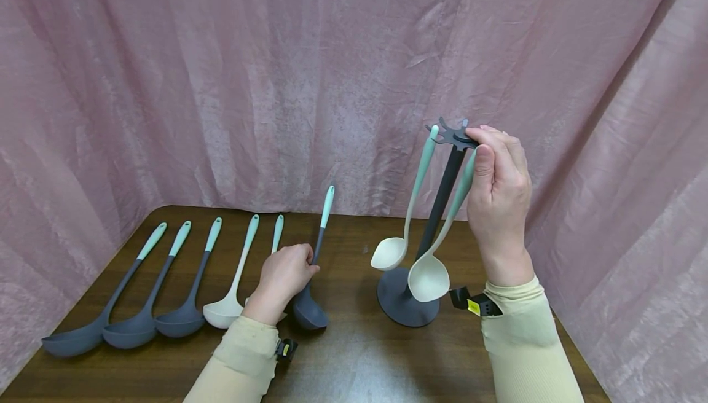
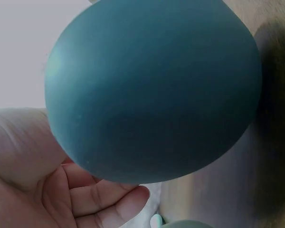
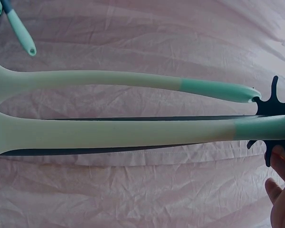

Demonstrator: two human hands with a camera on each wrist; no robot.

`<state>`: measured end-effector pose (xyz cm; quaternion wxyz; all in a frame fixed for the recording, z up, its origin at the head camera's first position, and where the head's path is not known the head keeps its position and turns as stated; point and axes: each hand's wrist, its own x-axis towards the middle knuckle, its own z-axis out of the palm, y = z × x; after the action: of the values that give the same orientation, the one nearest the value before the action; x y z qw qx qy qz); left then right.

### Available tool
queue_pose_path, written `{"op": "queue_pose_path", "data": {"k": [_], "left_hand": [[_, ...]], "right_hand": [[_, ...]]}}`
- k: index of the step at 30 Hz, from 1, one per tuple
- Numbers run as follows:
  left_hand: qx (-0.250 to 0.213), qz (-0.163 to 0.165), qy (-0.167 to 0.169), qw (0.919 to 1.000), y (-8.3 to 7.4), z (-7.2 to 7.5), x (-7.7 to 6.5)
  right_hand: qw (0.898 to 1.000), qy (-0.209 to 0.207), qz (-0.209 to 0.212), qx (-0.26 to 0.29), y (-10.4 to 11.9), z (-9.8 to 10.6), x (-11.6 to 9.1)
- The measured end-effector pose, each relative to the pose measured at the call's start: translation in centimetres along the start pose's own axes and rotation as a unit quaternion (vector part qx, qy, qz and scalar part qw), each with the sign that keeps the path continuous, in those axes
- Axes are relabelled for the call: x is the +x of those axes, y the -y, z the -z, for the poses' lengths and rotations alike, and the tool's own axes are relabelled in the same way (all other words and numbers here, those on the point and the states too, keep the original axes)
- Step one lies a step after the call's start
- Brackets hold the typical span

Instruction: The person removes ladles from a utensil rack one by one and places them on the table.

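Note:
My left hand [image 1: 284, 274] grips the shaft of a dark grey ladle [image 1: 311, 311] with a mint handle end. Its round bowl [image 2: 152, 90] fills much of the left wrist view, hiding part of the fingers. At the top of a dark utensil stand [image 1: 409, 308], my right hand [image 1: 500, 188] pinches the upper handle of a white ladle [image 1: 429, 277]; fingertips lie over the stand's hooks [image 3: 274, 95]. The exact contact of thumb and handle is partly hidden. Beside it, a second white ladle [image 1: 389, 254] hangs from another hook, bowl down.
To the left, three dark ladles [image 1: 129, 332] and a white ladle [image 1: 223, 312] lie in a row on the brown wooden table [image 1: 354, 363]. Another mint handle [image 1: 278, 231] shows behind my left hand, its lower part mostly hidden. Pink curtains [image 1: 276, 83] surround the table's back and sides.

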<state>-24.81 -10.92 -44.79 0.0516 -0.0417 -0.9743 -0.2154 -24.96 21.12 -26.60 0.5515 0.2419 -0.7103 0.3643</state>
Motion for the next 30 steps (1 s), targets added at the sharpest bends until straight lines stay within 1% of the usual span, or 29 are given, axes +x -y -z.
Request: {"op": "queue_pose_path", "data": {"k": [15,22,30], "left_hand": [[0.002,0.002,0.005,1.0,0.6,-0.2,0.0],[0.013,0.01,0.014,0.9998,1.2,-0.6,0.2],[0.015,0.016,0.023,0.9995,1.6,-0.8,0.6]], "right_hand": [[1.0,-0.001,0.0,-0.001,0.1,0.1,-0.2],[1.0,-0.001,-0.001,0.0,0.0,0.1,-0.2],[1.0,0.001,-0.004,0.0,-0.1,0.0,-0.2]]}}
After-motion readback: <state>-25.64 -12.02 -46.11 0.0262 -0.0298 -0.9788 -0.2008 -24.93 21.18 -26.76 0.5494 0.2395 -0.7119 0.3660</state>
